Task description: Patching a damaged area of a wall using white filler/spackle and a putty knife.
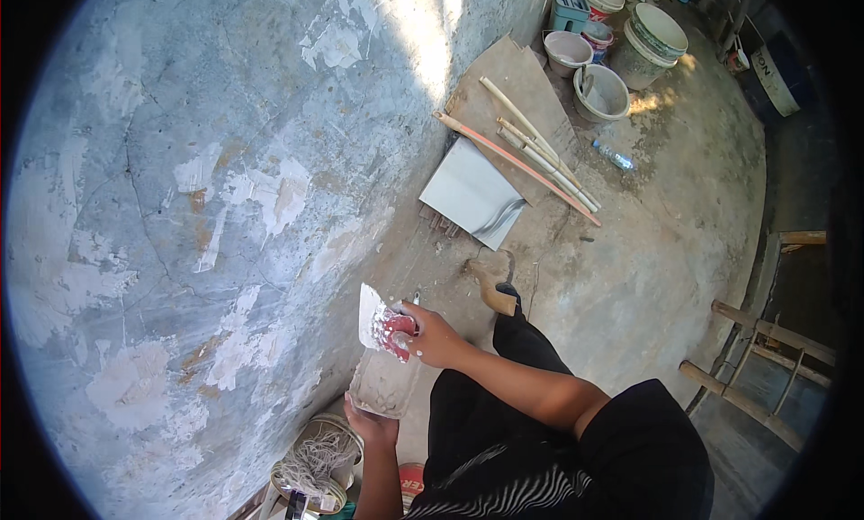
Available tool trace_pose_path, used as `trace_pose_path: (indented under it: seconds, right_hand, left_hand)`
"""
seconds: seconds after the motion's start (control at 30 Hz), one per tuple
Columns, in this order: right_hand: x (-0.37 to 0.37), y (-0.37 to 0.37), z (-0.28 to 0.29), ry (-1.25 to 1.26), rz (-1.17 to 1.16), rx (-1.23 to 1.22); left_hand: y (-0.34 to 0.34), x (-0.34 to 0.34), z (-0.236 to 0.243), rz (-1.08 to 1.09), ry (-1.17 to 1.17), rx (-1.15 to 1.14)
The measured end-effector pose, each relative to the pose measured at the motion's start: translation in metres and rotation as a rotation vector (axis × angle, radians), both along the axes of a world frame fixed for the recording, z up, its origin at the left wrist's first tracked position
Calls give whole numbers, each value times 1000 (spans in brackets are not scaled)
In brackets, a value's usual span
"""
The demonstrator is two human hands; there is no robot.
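Observation:
My right hand is closed round the red handle of a putty knife. White paste is smeared over the handle and wide blade. Just below it, my left hand grips the lower edge of a greyish rectangular putty board, whose surface is coated with paste. The knife is over the board's upper end; whether they touch I cannot tell. To the left rises a blue-grey wall with cracks and white patches of filler.
A bucket holding tangled string stands by my left forearm. Ahead lie a pale panel, several poles and a plastic bottle. Several buckets are grouped farther off. A wooden ladder is at right.

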State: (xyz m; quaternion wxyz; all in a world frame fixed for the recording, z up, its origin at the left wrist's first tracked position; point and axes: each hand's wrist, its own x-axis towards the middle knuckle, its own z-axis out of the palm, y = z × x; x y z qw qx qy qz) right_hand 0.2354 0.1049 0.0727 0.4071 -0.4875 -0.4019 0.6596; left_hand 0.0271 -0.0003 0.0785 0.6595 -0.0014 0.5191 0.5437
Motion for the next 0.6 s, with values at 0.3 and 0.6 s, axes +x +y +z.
trace_pose_path:
  seconds: [0.3, 0.6]
  right_hand:
    - [108, -33, 50, -160, 43, 182]
    - [123, -39, 79, -289, 125, 387]
  left_hand:
    - [7, 62, 65, -251, -3, -129]
    - [-2, 85, 113, -112, -148, 146]
